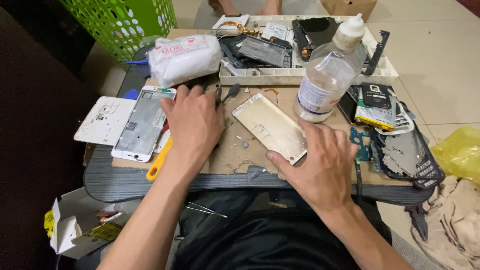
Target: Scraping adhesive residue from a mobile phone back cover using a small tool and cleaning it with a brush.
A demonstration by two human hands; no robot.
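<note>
dark surface (115, 182) on tiled floor (440, 55), cluttered with phone parts. right hand (320, 160) flat, loose, steadying gold phone frame (270, 127) mid-cardboard. left hand (195, 122) over small tools — grip hidden, can't tell.

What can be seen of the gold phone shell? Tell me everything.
The gold shell is a flat, rounded-corner phone back, metal by its look, lying inner side up with shallow ridges and small cutouts showing. It rests diagonally on the cardboard sheet at the table's middle. The right hand touches its near corner; the clear bottle stands just beyond its far edge.
</note>
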